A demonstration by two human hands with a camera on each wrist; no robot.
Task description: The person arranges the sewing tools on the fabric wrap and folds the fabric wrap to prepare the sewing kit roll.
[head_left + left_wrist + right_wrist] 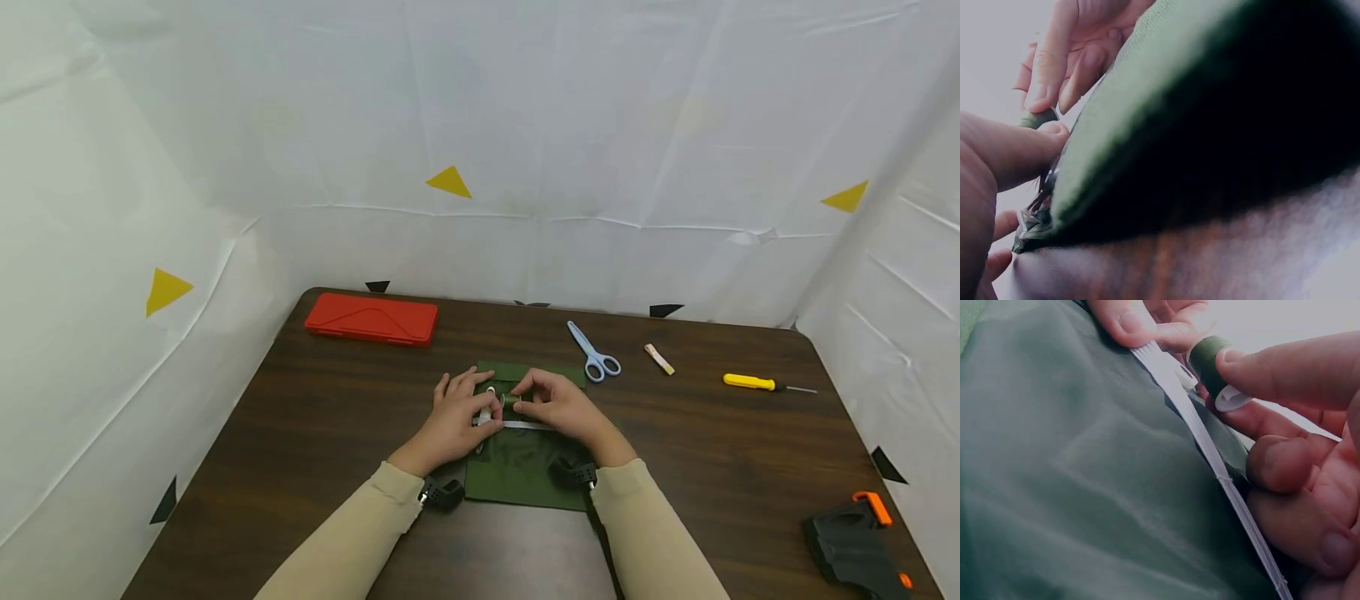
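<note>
Green spool [1209, 365] is pinched by the right hand [561, 408].

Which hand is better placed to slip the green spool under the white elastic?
Probably the right hand: it pinches the green spool close to the white elastic. The left hand is busy holding that elastic.

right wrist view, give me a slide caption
Right hand pinching a green thread spool while the left hand holds a white strip over green fabric.

Pouch [1054, 456]: smooth, sheeny cloth. Strap [1181, 400]: ribbed. Spool flange [1235, 400]: plastic. Tabletop [697, 458]: wood-grain.
</note>
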